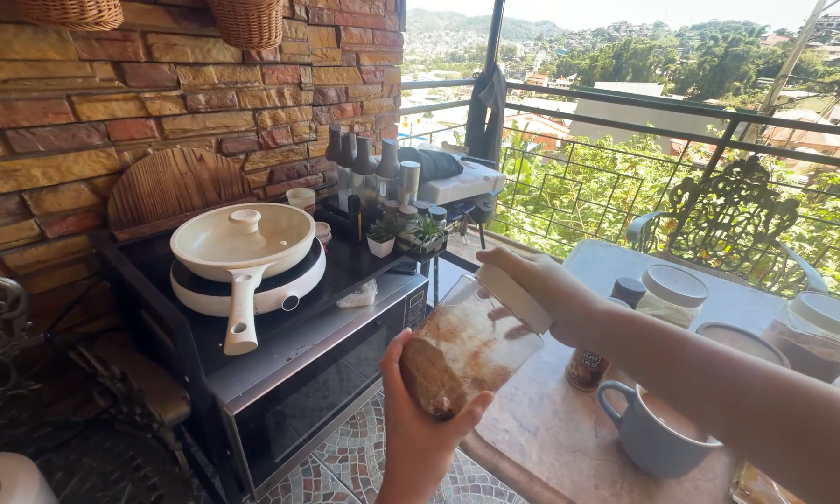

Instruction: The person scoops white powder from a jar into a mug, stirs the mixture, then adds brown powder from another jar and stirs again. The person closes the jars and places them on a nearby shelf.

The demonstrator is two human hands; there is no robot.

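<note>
Stone-topped table (555, 420), lower right: carries a blue mug (649, 431), a small dark-capped jar (595, 359), two lidded glass jars (670, 294) (817, 336) and a round lid (739, 340).

Black stand (341, 271), left: carries a white hotplate (280, 285) with a lidded white pan (243, 241), bottles (364, 168) and small potted plants (383, 235).

I see my left hand (420, 420) cupping a tilted jar (471, 345) at lower center, right hand (541, 289) gripping its lid (513, 294).
</note>
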